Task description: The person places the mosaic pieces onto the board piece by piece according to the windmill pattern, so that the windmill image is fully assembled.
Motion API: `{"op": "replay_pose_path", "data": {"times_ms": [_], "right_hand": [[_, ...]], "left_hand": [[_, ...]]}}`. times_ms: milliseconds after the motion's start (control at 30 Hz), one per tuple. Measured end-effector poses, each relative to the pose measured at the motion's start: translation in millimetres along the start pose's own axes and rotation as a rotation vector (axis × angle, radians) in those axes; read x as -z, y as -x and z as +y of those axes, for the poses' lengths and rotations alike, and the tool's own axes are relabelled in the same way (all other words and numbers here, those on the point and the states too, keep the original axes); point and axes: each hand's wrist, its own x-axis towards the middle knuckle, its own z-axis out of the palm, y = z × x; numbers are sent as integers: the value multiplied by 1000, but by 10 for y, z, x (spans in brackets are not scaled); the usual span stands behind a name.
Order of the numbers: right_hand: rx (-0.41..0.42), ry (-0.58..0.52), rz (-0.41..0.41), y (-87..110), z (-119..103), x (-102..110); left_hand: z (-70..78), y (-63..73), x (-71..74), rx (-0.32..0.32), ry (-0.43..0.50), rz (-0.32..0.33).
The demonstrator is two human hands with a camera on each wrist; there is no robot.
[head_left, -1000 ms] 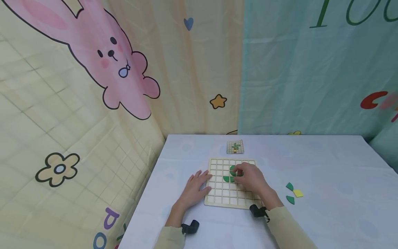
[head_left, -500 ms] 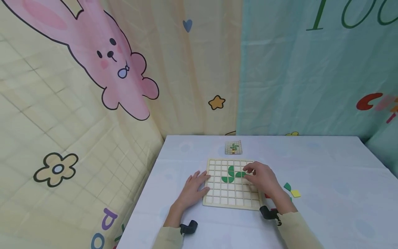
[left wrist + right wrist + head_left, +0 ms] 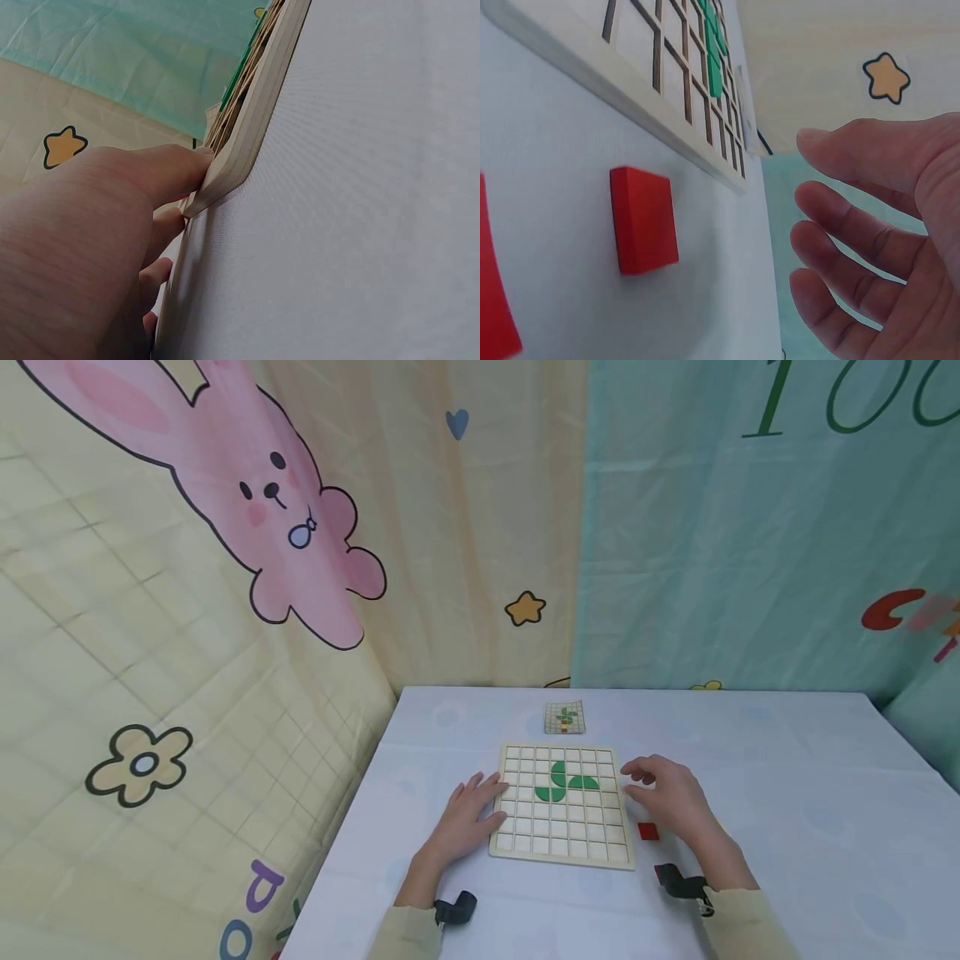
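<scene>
My left hand lies with fingers spread and fairly straight at the left edge of a wooden grid board. In the left wrist view the thumb touches the board's edge. Green quarter-round tiles lie in the grid, making half-round shapes at top, lower left and right. Off the board's right edge hovers my right hand, its fingers loosely bent. Nothing sits between its thumb and fingers in the right wrist view. A red square tile lies on the table below that hand.
A small pattern card showing a green, yellow and red design lies behind the board. Another red piece is at the left side of the right wrist view. My right forearm mostly hides a yellow tile. Printed curtains hang behind the white table.
My right hand has left the green tiles and moved right, off the board. The right green half-round and the red tile have come into view. My left hand stays at the board's edge.
</scene>
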Motion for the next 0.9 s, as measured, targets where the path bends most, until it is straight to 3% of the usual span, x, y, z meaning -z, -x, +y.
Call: {"op": "replay_pose_path", "data": {"times_ms": [400,900], "right_hand": [[-71,14,15,120,278,187],[-135,29,-37,292,602,351]], "left_hand": [[18,13,15,-12,13,11],[5,-8,7,-20,10,9]]}}
